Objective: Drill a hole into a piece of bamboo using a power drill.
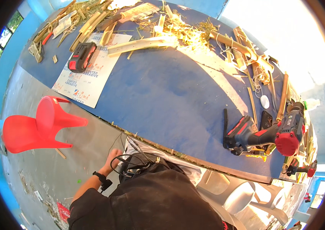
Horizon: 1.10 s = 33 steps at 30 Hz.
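Observation:
My left hand (112, 155) hangs below the near edge of the blue table (162, 96), close to my waist, with a black band on its wrist. A thin black cable (126, 161) loops right beside the fingers; whether they grip it is unclear. My right hand is out of sight. On the table's right end lies a red and black cordless drill (277, 134), well away from my left hand. A red and black battery pack (81, 57) rests on a white printed sheet (89, 82) at the far left.
Split bamboo strips and shavings (178, 32) litter the table's far side and right end. A dark phone (266, 119) and a white round lid (264, 101) lie near the drill. A red plastic chair (36, 128) lies tipped on the floor at left; white chairs (243, 197) stand at lower right.

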### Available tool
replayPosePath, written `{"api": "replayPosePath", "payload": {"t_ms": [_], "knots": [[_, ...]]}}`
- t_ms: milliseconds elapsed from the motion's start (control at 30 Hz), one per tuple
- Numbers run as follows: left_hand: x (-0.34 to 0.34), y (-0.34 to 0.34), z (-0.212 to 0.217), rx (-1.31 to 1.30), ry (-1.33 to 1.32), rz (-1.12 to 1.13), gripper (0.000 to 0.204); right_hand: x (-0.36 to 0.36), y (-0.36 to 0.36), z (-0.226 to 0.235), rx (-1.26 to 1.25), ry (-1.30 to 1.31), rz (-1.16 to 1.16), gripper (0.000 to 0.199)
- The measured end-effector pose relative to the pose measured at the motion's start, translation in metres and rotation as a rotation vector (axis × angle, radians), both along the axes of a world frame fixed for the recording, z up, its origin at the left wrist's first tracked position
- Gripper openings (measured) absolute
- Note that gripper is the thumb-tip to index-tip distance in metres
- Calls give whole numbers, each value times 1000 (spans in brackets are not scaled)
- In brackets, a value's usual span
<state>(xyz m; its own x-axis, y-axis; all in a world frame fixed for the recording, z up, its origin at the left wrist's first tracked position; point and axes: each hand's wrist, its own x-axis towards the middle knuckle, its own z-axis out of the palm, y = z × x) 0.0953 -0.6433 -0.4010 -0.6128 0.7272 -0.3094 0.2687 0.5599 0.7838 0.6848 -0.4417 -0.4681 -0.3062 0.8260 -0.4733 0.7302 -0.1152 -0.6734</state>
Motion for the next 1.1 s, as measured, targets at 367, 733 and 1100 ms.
{"api": "replayPosePath", "payload": {"t_ms": [367, 733, 1100], "knots": [[69, -125, -76, 119, -312, -307, 39, -27, 14, 30, 40, 29, -63, 26], [32, -299, -44, -24, -298, -455, 39, -44, 27, 61, 63, 54, -69, 25], [63, -329, -21, -161, -320, -630, 40, -20, 38, 112, 91, 44, -100, 25]]}}
